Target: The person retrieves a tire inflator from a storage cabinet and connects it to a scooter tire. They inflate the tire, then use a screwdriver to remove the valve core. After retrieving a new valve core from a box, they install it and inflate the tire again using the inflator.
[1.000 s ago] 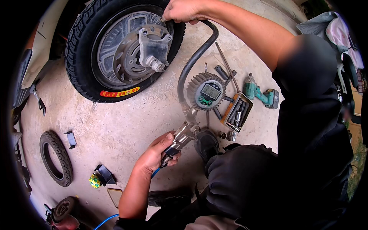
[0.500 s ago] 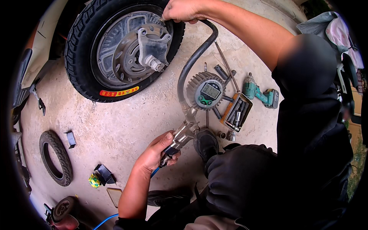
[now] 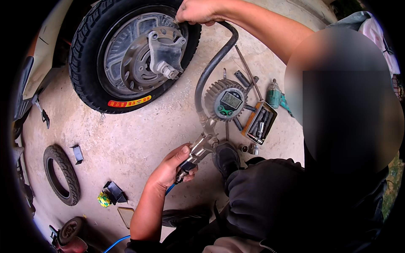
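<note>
My left hand (image 3: 175, 163) is wrapped round the metal handle of a tire inflator gun (image 3: 199, 151), its thumb on top. A round digital gauge (image 3: 225, 100) with a ribbed dark rim sits at the gun's far end, its screen facing up. From there a black rubber hose (image 3: 207, 69) curves away to my right hand (image 3: 198, 11), whose fingers close on the hose end at the wheel's rim; the valve itself is hidden. The wheel (image 3: 90, 86) has a black knobby tire, a brake disc, and an axle with a nut pointing toward me. A blue air line (image 3: 169, 189) leaves the gun's near end.
Right of the gauge lie an orange-edged box of sockets (image 3: 266, 123), metal bars (image 3: 249, 67) and a green cordless impact wrench (image 3: 274, 95). A loose tire (image 3: 74, 185), black packaging (image 3: 116, 192) and a red compressor (image 3: 71, 244) are at left. My shoe (image 3: 226, 160) stands beside the gun.
The wheel sits slightly farther left in the view. My right hand has shifted a little left with it, and both hands keep their grips. More of the impact wrench is now hidden.
</note>
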Tool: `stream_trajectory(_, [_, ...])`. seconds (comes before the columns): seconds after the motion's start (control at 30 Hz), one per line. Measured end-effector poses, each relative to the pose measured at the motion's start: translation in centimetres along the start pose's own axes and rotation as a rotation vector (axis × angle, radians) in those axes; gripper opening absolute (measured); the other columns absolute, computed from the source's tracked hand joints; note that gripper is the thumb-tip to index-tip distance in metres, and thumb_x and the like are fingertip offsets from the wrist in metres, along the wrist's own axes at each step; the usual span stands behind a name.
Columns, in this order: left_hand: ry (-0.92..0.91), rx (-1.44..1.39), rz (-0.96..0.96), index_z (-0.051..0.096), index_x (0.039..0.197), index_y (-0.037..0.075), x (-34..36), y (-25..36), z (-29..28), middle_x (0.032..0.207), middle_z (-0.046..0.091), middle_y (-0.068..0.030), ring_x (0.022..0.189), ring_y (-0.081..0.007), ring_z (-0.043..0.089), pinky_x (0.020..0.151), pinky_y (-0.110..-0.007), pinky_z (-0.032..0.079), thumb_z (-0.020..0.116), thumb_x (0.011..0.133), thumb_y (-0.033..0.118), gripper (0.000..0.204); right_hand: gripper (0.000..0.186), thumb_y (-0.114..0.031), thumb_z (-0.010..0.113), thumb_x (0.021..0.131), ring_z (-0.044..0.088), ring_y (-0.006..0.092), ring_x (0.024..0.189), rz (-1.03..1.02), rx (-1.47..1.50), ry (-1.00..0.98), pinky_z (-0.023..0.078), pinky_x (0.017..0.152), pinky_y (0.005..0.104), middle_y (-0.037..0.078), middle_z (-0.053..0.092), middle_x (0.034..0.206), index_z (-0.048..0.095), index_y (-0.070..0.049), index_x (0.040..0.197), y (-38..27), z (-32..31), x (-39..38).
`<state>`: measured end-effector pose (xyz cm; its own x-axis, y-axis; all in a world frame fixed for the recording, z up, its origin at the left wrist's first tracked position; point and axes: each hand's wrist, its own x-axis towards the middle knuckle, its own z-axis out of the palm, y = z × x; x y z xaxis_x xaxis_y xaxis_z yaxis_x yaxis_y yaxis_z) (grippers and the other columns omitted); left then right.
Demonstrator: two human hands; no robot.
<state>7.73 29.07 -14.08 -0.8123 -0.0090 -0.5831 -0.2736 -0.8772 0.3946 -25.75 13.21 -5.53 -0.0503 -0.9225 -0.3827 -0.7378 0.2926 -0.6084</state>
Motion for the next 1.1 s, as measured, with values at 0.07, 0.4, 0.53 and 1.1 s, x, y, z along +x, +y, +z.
stream_trajectory(0.07, [0.002, 0.004, -0.012, 0.052, 0.108, 0.004, 0.0, 0.0, -0.1, 0.070, 0.050, -0.0068, 0.056, -0.0137, 0.049, 0.046, -0.026, 0.040, 0.056, 0.090, 0.056, 0.055, 0.021, -0.010, 0.049, 0.079, 0.033, 0.0154, 0.036, -0.004, 0.000, 0.020, 0.029, 0.034, 0.0335, 0.003, 0.040, 0.049, 0.056, -0.006, 0.059, -0.2, 0.0, -0.4])
stream_trajectory(0.4, [0.049, -0.059, 0.024, 0.050, 0.121, 0.003, 0.4, -1.0, -0.6, 0.073, 0.053, -0.0077, 0.057, -0.0148, 0.050, 0.047, -0.028, 0.041, 0.054, 0.088, 0.062, 0.067, 0.022, -0.011, 0.050, 0.079, 0.035, 0.0161, 0.036, 0.000, -0.019, 0.003, 0.030, 0.034, 0.0337, 0.004, 0.041, 0.048, 0.057, -0.004, 0.060, 0.0, -0.1, 0.1])
stream_trajectory(0.53, [-0.005, -0.077, -0.002, 0.050, 0.121, 0.005, 0.4, -1.0, -1.2, 0.074, 0.053, -0.0077, 0.058, -0.0154, 0.050, 0.047, -0.028, 0.041, 0.052, 0.088, 0.064, 0.068, 0.022, -0.012, 0.051, 0.080, 0.035, 0.0161, 0.036, 0.003, -0.016, 0.003, 0.030, 0.034, 0.0340, 0.004, 0.041, 0.048, 0.057, -0.004, 0.060, -0.1, -0.1, 0.1])
stream_trajectory(1.1, [-0.011, -0.064, -0.010, 0.049, 0.121, 0.004, 0.5, -1.0, -1.4, 0.076, 0.052, -0.0070, 0.058, -0.0148, 0.049, 0.047, -0.028, 0.041, 0.051, 0.088, 0.063, 0.068, 0.023, -0.013, 0.051, 0.080, 0.041, 0.0186, 0.038, -0.006, -0.087, 0.024, 0.034, 0.036, 0.0361, 0.007, 0.045, 0.051, 0.055, -0.001, 0.060, -0.2, -0.1, 0.2])
